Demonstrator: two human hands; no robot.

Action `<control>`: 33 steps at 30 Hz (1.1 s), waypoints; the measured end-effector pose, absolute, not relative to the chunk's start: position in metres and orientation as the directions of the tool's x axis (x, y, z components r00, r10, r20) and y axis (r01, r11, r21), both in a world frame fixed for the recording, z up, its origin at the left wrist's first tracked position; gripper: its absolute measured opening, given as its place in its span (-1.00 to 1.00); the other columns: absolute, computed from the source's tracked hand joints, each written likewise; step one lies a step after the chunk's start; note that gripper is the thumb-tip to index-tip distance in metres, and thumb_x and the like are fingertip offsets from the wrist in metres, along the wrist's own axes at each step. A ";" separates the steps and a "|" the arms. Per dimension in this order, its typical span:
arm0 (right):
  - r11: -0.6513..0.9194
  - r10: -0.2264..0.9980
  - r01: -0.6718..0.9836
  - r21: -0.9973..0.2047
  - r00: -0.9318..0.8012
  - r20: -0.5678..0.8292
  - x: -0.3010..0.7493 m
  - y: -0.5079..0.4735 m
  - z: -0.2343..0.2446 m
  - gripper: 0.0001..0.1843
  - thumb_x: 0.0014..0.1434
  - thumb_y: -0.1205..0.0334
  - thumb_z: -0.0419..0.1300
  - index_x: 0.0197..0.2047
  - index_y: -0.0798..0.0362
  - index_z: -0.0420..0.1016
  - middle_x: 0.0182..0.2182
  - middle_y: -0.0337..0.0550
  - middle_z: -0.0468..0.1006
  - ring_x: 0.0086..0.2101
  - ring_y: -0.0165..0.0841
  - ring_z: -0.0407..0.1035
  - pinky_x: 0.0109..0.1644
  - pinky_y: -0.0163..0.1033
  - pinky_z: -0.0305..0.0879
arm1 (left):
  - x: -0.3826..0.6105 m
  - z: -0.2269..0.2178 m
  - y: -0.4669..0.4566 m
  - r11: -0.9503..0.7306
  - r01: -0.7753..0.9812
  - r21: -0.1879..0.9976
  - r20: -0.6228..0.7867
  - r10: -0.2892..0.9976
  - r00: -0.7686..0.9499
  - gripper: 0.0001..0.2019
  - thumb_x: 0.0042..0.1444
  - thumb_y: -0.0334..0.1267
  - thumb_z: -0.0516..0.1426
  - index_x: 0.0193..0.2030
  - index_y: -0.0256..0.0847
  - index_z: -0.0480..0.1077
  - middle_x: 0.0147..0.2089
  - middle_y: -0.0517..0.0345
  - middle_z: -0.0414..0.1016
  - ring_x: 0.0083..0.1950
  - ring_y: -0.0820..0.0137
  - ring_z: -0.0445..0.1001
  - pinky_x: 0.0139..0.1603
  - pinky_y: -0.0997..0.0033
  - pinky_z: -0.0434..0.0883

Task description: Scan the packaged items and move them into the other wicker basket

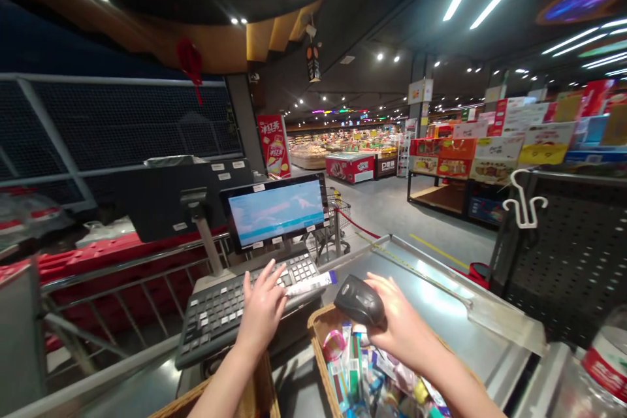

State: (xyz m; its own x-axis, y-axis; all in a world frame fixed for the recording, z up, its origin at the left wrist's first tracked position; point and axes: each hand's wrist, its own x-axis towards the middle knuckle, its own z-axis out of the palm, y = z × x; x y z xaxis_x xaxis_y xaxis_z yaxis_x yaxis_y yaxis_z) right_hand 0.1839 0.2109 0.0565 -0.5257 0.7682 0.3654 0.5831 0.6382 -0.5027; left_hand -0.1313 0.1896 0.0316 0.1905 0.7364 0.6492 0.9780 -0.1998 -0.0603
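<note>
My left hand (262, 310) is over the black keyboard (215, 313), several fingers spread above the keys. Between its thumb and index finger sits the near end of a slim white box with a purple end (313, 283), which points right across the keyboard's edge. My right hand (394, 317) is closed around a black handheld barcode scanner (360, 301), its rounded head turned left toward the box. Beneath the scanner stands a wicker basket (321, 356) full of small colourful packages (355, 366). The scanner's handle is mostly hidden by my fingers.
A lit monitor (279, 209) rises behind the keyboard. The metal counter (421, 281) extends to the right. Part of another wicker basket (255, 392) shows at the bottom. A white hanger hook (524, 202) and a large clear bottle (605, 366) are on the right.
</note>
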 end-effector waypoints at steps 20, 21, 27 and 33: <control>0.751 0.641 0.451 -0.483 -0.674 0.367 0.114 0.177 0.071 -0.38 -0.19 0.41 0.12 0.01 -0.04 0.53 0.07 -0.04 0.50 0.29 0.02 0.10 0.39 0.31 -0.28 | -0.191 0.049 0.116 -0.004 0.994 -0.106 0.685 0.725 0.076 -0.79 0.20 -0.39 0.05 -0.43 -0.14 0.42 0.27 0.05 0.41 0.37 0.01 0.23 0.33 -0.46 -0.16; 0.752 0.638 0.444 -0.488 -0.678 0.366 0.112 0.175 0.073 -0.39 -0.18 0.40 0.12 0.01 -0.05 0.53 0.07 -0.05 0.50 0.29 0.02 0.09 0.39 0.31 -0.29 | -0.192 0.049 0.113 0.005 0.994 -0.107 0.685 0.726 0.070 -0.79 0.21 -0.39 0.05 -0.42 -0.14 0.42 0.27 0.06 0.41 0.37 0.02 0.23 0.34 -0.45 -0.16; 0.762 0.615 0.416 -0.496 -0.706 0.351 0.100 0.166 0.073 -0.33 -0.19 0.41 0.12 0.06 -0.10 0.51 0.11 -0.08 0.46 0.30 0.03 0.07 0.39 0.33 -0.31 | -0.203 0.045 0.092 0.029 0.996 -0.090 0.667 0.744 0.039 -0.79 0.20 -0.40 0.04 -0.41 -0.14 0.43 0.27 0.04 0.41 0.36 0.03 0.24 0.34 -0.45 -0.17; 0.785 0.572 0.379 -0.490 -0.747 0.339 0.080 0.159 0.066 -0.28 -0.24 0.45 0.11 0.06 -0.11 0.51 0.10 -0.09 0.47 0.30 0.03 0.07 0.39 0.34 -0.29 | -0.218 0.037 0.064 0.062 0.997 -0.048 0.651 0.759 -0.016 -0.79 0.19 -0.39 0.04 -0.42 -0.14 0.42 0.26 0.04 0.42 0.36 0.03 0.26 0.34 -0.47 -0.18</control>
State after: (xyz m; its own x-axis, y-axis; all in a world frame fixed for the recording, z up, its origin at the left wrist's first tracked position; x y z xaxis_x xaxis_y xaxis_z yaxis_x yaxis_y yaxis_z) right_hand 0.0805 0.1590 0.0657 -0.7466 0.5723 0.3392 0.3788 0.7849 -0.4904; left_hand -0.2179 0.0638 0.0367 -0.0160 0.7591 0.6507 0.9969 0.0623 -0.0481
